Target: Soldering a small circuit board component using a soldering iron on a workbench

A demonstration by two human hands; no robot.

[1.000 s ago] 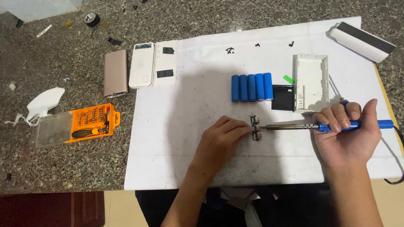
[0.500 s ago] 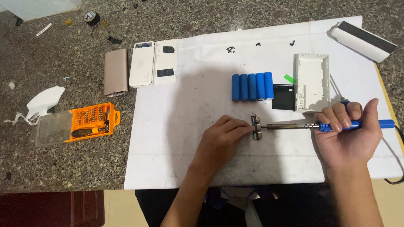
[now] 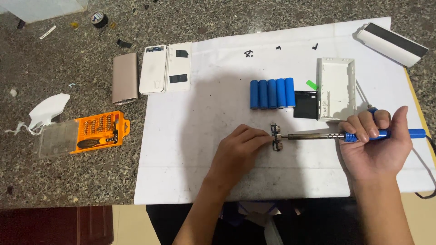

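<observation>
My right hand [image 3: 377, 145] grips the blue handle of a soldering iron [image 3: 318, 135], which lies level and points left. Its metal tip touches a small circuit board [image 3: 276, 137] lying on the white sheet [image 3: 190, 149]. My left hand [image 3: 238, 152] presses its fingertips against the left side of that board and pins it to the sheet. Just behind the board sits a pack of several blue cylindrical battery cells [image 3: 272, 93], side by side. A black flat piece [image 3: 305, 105] and an open white plastic case [image 3: 336, 88] lie to the right of the cells.
An orange screwdriver bit set [image 3: 95, 132] with a clear lid rests on the granite at left, near a white face mask [image 3: 45, 110]. A tan power bank [image 3: 125, 77] and white casing halves [image 3: 165, 69] lie behind. A white-and-black box [image 3: 394, 43] sits at the far right.
</observation>
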